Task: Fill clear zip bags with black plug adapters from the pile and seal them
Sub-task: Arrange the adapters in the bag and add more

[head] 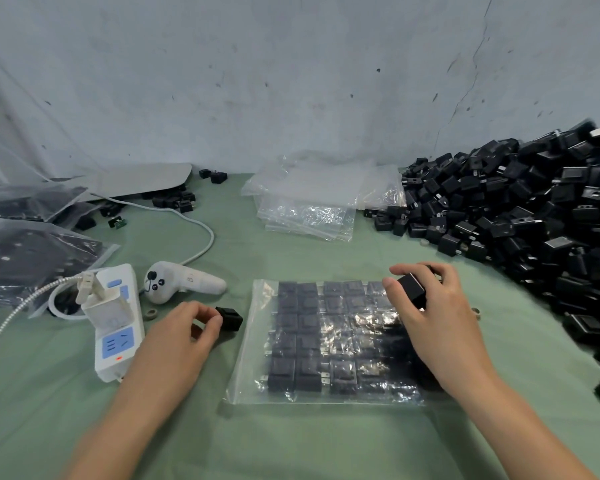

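Observation:
A clear zip bag (pixel 253 358) lies flat on the green cloth in front of me, packed with rows of black plug adapters. My left hand (pixel 184 330) pinches one black adapter (pixel 229 318) just left of the bag's upper left corner. Over the bag's upper right corner, my right hand (pixel 430 306) grips another black adapter (pixel 411 289). A big pile of loose black adapters (pixel 520 216) fills the right side of the table. A stack of empty clear zip bags (pixel 305 206) lies at the back centre.
A white power strip (pixel 116 337) with a charger plugged in stands at the left, with a white handheld controller (pixel 184 282) beside it. Filled bags (pixel 25 258) lie at the far left. A white cable (pixel 201 230) loops across the cloth. A grey wall rises behind.

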`<state>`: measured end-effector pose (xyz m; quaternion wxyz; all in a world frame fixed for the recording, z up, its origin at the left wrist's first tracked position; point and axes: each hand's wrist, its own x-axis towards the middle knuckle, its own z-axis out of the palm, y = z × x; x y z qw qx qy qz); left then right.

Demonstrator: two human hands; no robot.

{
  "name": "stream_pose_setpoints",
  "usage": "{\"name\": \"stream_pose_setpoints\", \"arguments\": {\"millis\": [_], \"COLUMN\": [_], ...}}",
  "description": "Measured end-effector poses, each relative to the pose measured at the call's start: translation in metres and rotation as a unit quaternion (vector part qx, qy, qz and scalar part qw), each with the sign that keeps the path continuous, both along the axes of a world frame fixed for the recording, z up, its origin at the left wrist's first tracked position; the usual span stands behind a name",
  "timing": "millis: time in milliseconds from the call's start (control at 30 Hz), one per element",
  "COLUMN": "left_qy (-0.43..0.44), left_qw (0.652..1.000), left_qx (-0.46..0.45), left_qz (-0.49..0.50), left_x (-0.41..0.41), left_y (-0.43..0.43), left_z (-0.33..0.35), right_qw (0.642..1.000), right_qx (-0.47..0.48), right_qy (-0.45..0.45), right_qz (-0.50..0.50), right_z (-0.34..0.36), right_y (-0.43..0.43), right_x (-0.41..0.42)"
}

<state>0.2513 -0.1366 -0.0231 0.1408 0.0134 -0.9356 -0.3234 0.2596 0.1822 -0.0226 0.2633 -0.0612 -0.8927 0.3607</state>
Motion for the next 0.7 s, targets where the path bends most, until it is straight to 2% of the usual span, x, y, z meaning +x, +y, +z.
{"name": "stream_pose_setpoints", "arguments": {"millis": [333,567,700], "left_qy": [-0.024,-0.08,-0.095], "left_qw": [1.0,0.994,0.982], "left_qx": [0.009,0.073,0.162], "left_qz": [-0.011,0.001,0.006], "left_x": [0.0018,-0.0023,-0.0042], "left_y": [0.0022,0.0013,0.0003], "left_z": [0.0013,-0.0008,0.0001], "right_qw": [1.0,0.999,0.999], "right_qx": [0.018,0.034,0.037], "right_qy": [-0.014,-0.019,-0.022], "right_qz": [0.0,0.003,0.002], "right_z": [-0.0015,-0.0043,-0.005], "right_y": [-0.0004,0.0003,0.0008], "right_x": [-0.0027,-0.0027,-0.0035]}}
